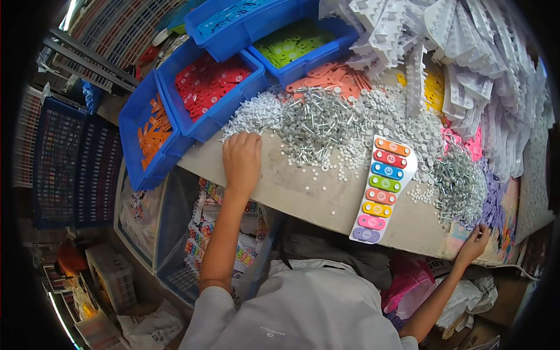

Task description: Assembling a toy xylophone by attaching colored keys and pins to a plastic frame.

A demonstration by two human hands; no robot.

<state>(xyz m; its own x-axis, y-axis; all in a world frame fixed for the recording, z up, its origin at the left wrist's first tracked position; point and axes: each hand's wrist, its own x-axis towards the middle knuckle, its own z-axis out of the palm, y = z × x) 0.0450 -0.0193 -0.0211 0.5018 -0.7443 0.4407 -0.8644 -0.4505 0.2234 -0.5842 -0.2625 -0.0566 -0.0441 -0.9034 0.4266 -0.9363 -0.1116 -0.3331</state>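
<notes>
A toy xylophone (380, 189) lies on the table near its front edge, between my hands. It has a white base and a row of bars running from orange at the far end to purple at the near end. White round pieces show at the ends of most bars. My left hand (242, 153) rests at the near edge of a heap of small white plastic pieces (256, 112), fingers bent and close together. Over at the table's right front edge, my right hand (473, 245) has its fingertips pinched beside loose purple bars (493, 198). What either hand pinches is too small to see.
Heaps of metal screws (321, 122) and white round caps (402, 111) spread across the table. Blue bins (204, 131) of coloured bars stand at the back left. White plastic bases (466, 52) pile up at the back right. A clear-sided crate (157, 216) sits below left.
</notes>
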